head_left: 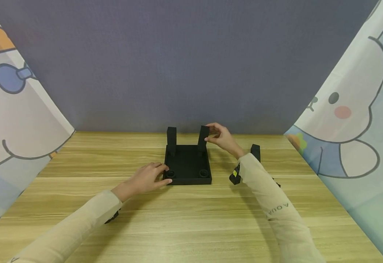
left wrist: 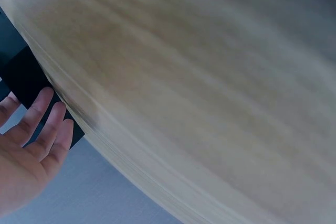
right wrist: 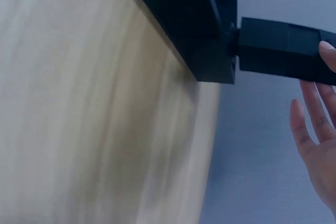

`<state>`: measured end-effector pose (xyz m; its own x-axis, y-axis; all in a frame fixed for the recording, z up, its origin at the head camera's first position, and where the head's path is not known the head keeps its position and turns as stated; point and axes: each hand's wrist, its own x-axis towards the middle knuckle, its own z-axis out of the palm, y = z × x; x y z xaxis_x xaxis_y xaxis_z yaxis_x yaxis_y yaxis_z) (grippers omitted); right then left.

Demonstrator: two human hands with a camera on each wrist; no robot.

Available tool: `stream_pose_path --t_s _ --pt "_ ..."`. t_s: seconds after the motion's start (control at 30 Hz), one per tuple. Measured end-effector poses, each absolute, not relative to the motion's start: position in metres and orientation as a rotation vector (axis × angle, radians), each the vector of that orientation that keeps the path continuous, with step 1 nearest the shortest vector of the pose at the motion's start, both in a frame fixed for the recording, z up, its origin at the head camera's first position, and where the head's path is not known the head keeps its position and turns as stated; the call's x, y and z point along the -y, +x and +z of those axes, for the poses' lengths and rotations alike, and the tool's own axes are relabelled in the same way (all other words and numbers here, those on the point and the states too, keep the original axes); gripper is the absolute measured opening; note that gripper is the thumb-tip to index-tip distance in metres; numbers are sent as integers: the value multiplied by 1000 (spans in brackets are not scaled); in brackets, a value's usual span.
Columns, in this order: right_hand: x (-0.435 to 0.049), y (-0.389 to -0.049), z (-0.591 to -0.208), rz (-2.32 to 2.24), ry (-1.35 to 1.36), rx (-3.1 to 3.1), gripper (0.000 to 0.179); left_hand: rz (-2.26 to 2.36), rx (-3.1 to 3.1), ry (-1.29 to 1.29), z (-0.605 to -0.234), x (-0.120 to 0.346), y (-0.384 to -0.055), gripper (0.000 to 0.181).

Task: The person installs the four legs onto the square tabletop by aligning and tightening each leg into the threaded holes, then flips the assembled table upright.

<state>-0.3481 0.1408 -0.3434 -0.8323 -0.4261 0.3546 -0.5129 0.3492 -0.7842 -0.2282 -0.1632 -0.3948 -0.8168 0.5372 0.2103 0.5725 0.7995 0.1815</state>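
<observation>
Black post [head_left: 203,135], pinched in right grip [head_left: 222,138], AQUA-lettered sleeve [head_left: 271,199]

Dark lettering "AQUA" [head_left: 278,209] on the right sleeve [head_left: 273,193]

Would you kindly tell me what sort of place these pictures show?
Probably a small indoor work booth, screened off for tabletop handling: a wood-grain table, a plain grey panel behind it, and cartoon-printed sheets on both sides.
</observation>
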Motion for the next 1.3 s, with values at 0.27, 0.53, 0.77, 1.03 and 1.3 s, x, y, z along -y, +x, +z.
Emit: stream_pose_path --t_s 0.27,0.53,0.77,1.03,1.3 --pt "-131 -324 -334 1504 776 2476 48 -354 2841 -879 -395 163 -228 47" --pt "-132 -320 -327 1491 851 2471 49 -350 2841 -883 -396 163 -228 47" --pt "-135 -322 -317 1478 911 2549 47 -357 2841 -882 -396 163 -228 47" --pt "-141 -345 -339 1390 880 2552 46 -361 2839 -885 -396 163 -228 48" --pt "-136 -337 -338 1349 813 2523 49 -365 2842 -881 -395 163 -228 48"
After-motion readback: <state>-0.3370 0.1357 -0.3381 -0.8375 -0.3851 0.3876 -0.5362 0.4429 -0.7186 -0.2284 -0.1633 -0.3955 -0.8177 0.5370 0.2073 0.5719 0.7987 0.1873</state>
